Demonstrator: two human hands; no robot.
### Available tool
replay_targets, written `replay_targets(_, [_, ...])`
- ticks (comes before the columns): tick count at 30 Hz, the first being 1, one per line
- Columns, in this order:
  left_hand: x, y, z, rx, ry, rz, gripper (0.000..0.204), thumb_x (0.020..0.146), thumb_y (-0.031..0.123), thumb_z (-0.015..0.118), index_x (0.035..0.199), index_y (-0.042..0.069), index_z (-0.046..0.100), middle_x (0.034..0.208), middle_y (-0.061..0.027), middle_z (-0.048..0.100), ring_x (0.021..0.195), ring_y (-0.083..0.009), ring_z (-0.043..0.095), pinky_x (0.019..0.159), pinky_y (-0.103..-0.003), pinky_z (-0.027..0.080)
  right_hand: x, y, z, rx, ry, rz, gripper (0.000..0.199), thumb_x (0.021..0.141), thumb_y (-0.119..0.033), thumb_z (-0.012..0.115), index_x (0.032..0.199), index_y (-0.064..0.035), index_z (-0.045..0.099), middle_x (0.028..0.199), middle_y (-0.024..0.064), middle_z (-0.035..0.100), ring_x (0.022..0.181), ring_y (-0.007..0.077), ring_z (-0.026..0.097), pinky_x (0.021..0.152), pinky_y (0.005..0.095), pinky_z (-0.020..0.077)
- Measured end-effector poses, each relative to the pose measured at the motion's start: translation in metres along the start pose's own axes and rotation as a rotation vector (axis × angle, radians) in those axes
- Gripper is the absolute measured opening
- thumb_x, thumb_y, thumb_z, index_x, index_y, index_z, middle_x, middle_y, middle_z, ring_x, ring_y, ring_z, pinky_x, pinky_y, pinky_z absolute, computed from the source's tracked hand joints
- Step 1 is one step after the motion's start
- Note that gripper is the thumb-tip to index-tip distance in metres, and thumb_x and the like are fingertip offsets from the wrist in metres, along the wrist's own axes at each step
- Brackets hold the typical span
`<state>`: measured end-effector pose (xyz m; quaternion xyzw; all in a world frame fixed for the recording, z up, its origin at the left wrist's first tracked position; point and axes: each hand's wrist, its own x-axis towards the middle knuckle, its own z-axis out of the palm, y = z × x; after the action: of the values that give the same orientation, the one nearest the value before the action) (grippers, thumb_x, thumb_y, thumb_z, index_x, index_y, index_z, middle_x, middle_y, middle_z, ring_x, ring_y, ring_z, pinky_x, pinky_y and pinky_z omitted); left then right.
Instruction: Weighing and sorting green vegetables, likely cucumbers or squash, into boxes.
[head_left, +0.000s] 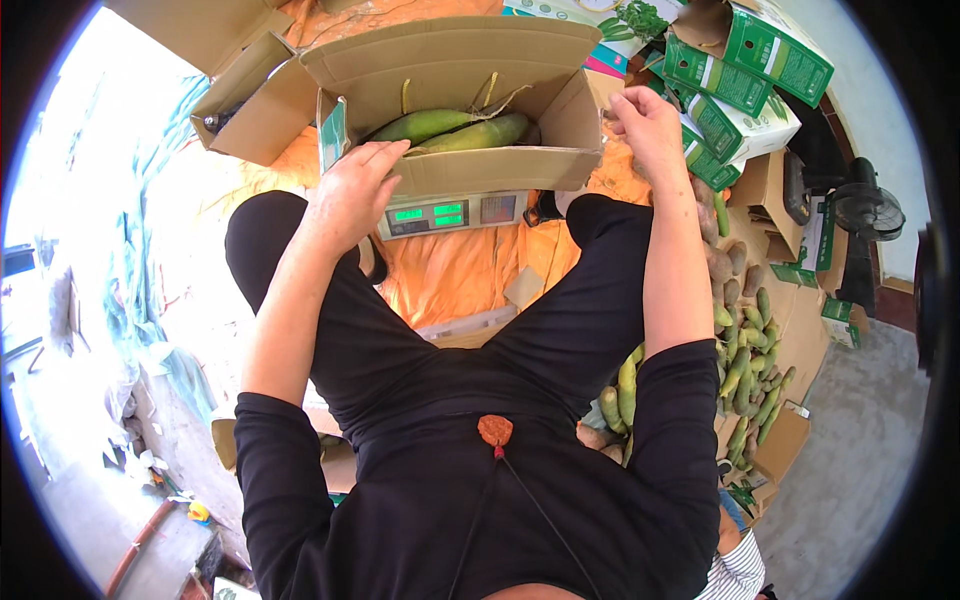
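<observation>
An open cardboard box (500, 172) sits on a digital scale (452, 213) with a lit green display, between my knees. Two large, long green radishes (480, 133) lie inside it, one partly behind the other. My left hand (355, 190) rests over the near left corner of the box, fingers stretched toward the radishes without gripping one. Beside the box's right end, my right hand (648, 122) is raised with bent fingers and the thumb close to the index finger. Whether a flap edge is between those fingertips is too small to tell.
Orange sheeting (440, 285) covers the floor beneath the scale. Green and white cartons (735, 95) are stacked at the far right, near a fan (868, 212). Many green radishes (745, 370) lie heaped on my right. Another open carton (255, 105) stands left of the box.
</observation>
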<state>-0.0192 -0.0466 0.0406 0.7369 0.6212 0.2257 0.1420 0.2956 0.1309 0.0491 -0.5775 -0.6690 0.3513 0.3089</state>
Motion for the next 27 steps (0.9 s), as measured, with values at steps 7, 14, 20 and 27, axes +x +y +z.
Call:
replay_targets(7, [-0.001,0.003,-0.003,-0.010,0.125,0.117,0.027,0.084,0.002,0.057,0.110,0.003,0.061,0.097,-0.0147,0.061,0.090,-0.0314,0.060,0.078,-0.036,0.049,-0.003,0.032,-0.020,0.068,-0.029,0.184,0.023,0.083,-0.025,0.065,0.089,-0.0021,0.065,0.073,0.0028,0.063,0.059,0.0104,0.054,0.056,0.0260,0.0436])
replay_targets(14, [-0.002,0.007,-0.010,0.018,0.388,0.192,0.021,0.079,0.001,0.062,0.099,0.006,0.065,0.083,-0.0090,0.063,0.076,-0.0261,0.062,0.066,-0.034,0.051,-0.003,0.030,-0.023,-0.048,-0.129,0.268,0.025,0.087,-0.031,0.061,0.093,-0.0069,0.064,0.078,-0.0010,0.060,0.064,0.0072,0.051,0.055,0.0221,0.0404])
replay_targets(20, [-0.003,0.005,-0.018,-0.107,0.596,0.081,0.021,0.081,-0.002,0.062,0.101,0.004,0.065,0.078,-0.0073,0.060,0.064,-0.0159,0.057,0.061,-0.026,0.047,0.001,0.035,-0.021,-0.106,-0.154,0.301,0.032,0.085,-0.035,0.061,0.089,-0.0031,0.065,0.075,0.0035,0.062,0.064,0.0108,0.056,0.054,0.0254,0.0425])
replay_targets(27, [-0.002,-0.005,-0.021,-0.213,0.653,-0.005,0.026,0.083,-0.002,0.061,0.108,0.004,0.062,0.088,-0.0071,0.060,0.075,-0.0151,0.058,0.068,-0.026,0.048,0.008,0.043,-0.014,-0.167,-0.221,0.242,0.045,0.082,-0.044,0.063,0.082,0.0013,0.065,0.071,0.0074,0.063,0.057,0.0141,0.058,0.053,0.0286,0.0459])
